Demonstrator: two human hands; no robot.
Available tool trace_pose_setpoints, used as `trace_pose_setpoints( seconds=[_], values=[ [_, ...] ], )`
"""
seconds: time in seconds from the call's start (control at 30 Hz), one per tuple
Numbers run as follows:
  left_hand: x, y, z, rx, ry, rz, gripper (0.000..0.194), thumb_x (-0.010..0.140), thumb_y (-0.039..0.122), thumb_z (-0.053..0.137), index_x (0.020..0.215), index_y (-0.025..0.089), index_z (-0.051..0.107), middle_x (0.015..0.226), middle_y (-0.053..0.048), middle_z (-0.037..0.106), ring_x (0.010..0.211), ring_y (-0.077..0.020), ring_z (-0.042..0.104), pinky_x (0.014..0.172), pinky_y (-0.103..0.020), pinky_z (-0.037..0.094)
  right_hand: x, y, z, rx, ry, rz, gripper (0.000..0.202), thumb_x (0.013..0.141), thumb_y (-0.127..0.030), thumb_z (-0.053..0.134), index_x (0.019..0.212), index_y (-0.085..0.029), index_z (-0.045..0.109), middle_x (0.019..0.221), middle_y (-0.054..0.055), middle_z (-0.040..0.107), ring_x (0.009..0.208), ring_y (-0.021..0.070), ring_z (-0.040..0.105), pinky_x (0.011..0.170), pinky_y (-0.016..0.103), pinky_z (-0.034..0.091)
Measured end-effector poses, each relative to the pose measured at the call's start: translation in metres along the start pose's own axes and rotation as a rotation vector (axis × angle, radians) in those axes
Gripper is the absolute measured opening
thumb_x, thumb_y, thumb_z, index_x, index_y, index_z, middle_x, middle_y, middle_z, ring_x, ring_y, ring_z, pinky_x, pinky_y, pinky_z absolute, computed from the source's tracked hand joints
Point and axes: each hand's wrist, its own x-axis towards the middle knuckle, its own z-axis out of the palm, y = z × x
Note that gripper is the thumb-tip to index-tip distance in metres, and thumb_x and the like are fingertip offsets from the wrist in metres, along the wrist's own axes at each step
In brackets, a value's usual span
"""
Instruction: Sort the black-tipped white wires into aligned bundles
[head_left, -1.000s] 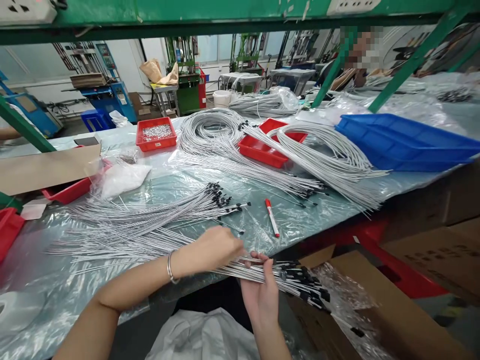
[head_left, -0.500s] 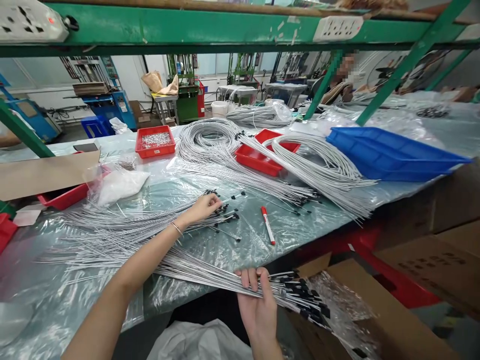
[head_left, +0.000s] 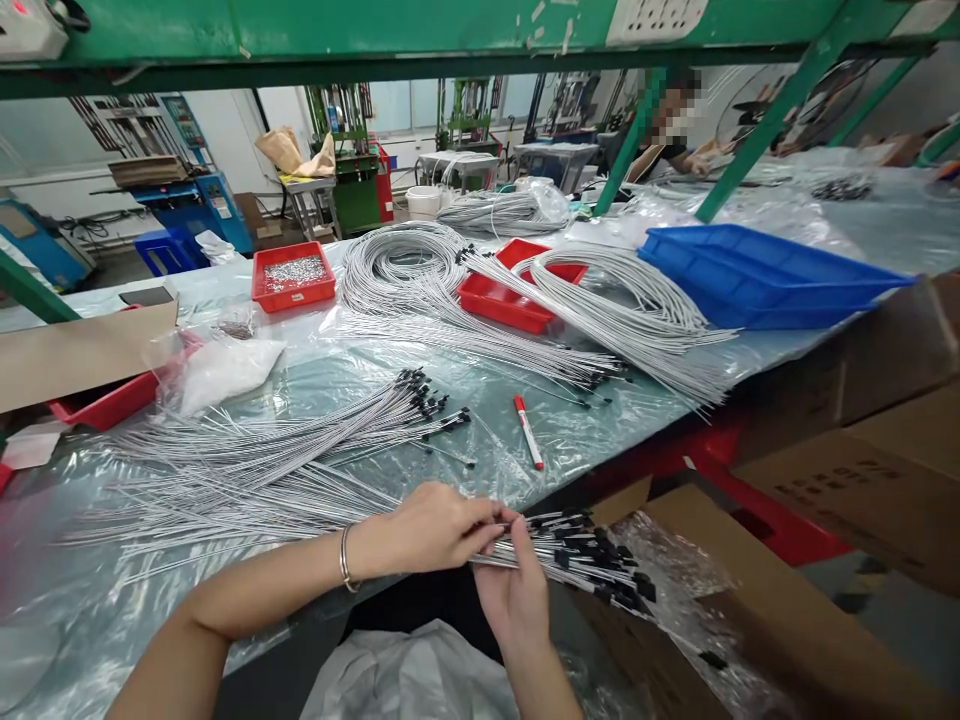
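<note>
Near the table's front edge my right hand [head_left: 517, 590] is wrapped round a bundle of grey cables [head_left: 570, 560] whose black connectors point right. My left hand [head_left: 446, 528], with a bracelet at the wrist, has its fingers pinched at the same bundle, touching my right hand; a thin cable seems to be between its fingertips. Behind them a second pile of grey cables [head_left: 300, 440] lies on the plastic-covered table, black ends to the right. A red and white marker [head_left: 529, 433] lies right of this pile.
Further back are a red tray of small metal parts [head_left: 294, 277], coiled cables [head_left: 405, 265], another red tray [head_left: 510, 300] and a blue tray [head_left: 765, 280]. Cardboard boxes [head_left: 862, 480] stand at the right. A green beam [head_left: 420, 30] crosses above. A person [head_left: 667, 140] sits beyond the table.
My left hand has moved from the connector ends of the back pile down to the bundle in my right hand. The camera view has shifted slightly.
</note>
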Motion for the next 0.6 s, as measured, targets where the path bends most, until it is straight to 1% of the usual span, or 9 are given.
trace_pose_setpoints(
  seconds=[0.07,0.1,0.17,0.23,0.3,0.37,0.43,0.53,0.6],
  values=[
    [0.003,-0.005,-0.005,0.028,-0.071,0.008,0.030,0.091,0.035,0.038,0.080,0.017,0.060,0.061,0.000,0.061,0.050,-0.0097,0.050,0.049,-0.023,0.029,-0.001,0.001,-0.003,0.000,0.003,-0.002,0.028,0.058,-0.042,0.076,0.070,-0.020,0.064,0.067,-0.003,0.056,0.056,0.0076,0.046,0.060,0.024,0.044],
    [0.006,-0.013,-0.009,0.049,-0.058,-0.022,0.036,0.091,0.039,0.036,0.073,0.017,0.059,0.059,-0.001,0.060,0.050,-0.0099,0.050,0.050,-0.023,0.030,-0.002,0.002,-0.004,0.007,-0.004,-0.002,0.027,0.059,-0.043,0.076,0.069,-0.021,0.064,0.064,-0.004,0.055,0.055,0.0076,0.045,0.063,0.025,0.045],
    [0.015,-0.041,-0.016,0.139,0.054,-0.174,0.044,0.091,0.043,0.033,0.069,0.016,0.058,0.060,-0.002,0.058,0.054,-0.0118,0.051,0.053,-0.024,0.031,-0.005,0.002,-0.004,0.020,-0.032,-0.002,0.026,0.060,-0.043,0.076,0.069,-0.022,0.063,0.061,-0.006,0.054,0.054,0.0074,0.046,0.072,0.028,0.046],
    [0.025,-0.076,-0.019,0.240,0.188,-0.374,0.036,0.090,0.039,0.036,0.075,0.015,0.059,0.070,-0.006,0.061,0.064,-0.0158,0.054,0.058,-0.026,0.033,-0.007,0.002,-0.005,0.029,-0.064,-0.004,0.025,0.062,-0.043,0.075,0.069,-0.023,0.062,0.062,-0.006,0.055,0.056,0.0077,0.048,0.078,0.029,0.046],
    [0.031,-0.109,-0.019,0.238,0.188,-0.472,0.021,0.083,0.033,0.051,0.076,0.015,0.060,0.080,-0.009,0.062,0.072,-0.0189,0.055,0.061,-0.027,0.035,-0.008,0.002,-0.005,0.037,-0.084,0.005,0.025,0.063,-0.044,0.073,0.068,-0.023,0.061,0.065,-0.005,0.057,0.060,0.0088,0.050,0.078,0.029,0.045],
    [0.032,-0.132,-0.019,0.190,0.161,-0.485,0.016,0.076,0.029,0.059,0.070,0.014,0.060,0.075,-0.008,0.062,0.070,-0.0186,0.054,0.061,-0.027,0.035,-0.009,0.002,-0.006,0.044,-0.080,0.031,0.027,0.062,-0.045,0.074,0.069,-0.024,0.060,0.069,-0.005,0.059,0.066,0.0105,0.054,0.076,0.029,0.045],
    [0.028,-0.144,-0.021,0.127,0.172,-0.470,0.019,0.076,0.033,0.058,0.069,0.015,0.059,0.069,-0.004,0.061,0.065,-0.0161,0.053,0.060,-0.026,0.035,-0.009,0.002,-0.007,0.043,-0.055,0.044,0.029,0.061,-0.046,0.074,0.069,-0.024,0.059,0.072,-0.004,0.060,0.075,0.0133,0.056,0.079,0.031,0.044],
    [0.021,-0.151,-0.027,0.015,0.237,-0.461,0.029,0.080,0.042,0.050,0.072,0.015,0.059,0.066,-0.001,0.060,0.062,-0.0133,0.052,0.058,-0.024,0.035,-0.009,0.002,-0.008,0.015,-0.054,0.015,0.029,0.063,-0.046,0.073,0.066,-0.023,0.056,0.072,-0.003,0.059,0.091,0.0177,0.056,0.086,0.035,0.041],
    [0.018,-0.153,-0.032,-0.062,0.287,-0.472,0.033,0.080,0.045,0.050,0.071,0.015,0.057,0.064,-0.001,0.059,0.060,-0.0124,0.052,0.057,-0.023,0.036,-0.009,0.002,-0.007,0.000,-0.103,-0.012,0.028,0.068,-0.046,0.069,0.064,-0.023,0.053,0.064,-0.004,0.054,0.085,0.0166,0.056,0.085,0.036,0.040]
  ],
)
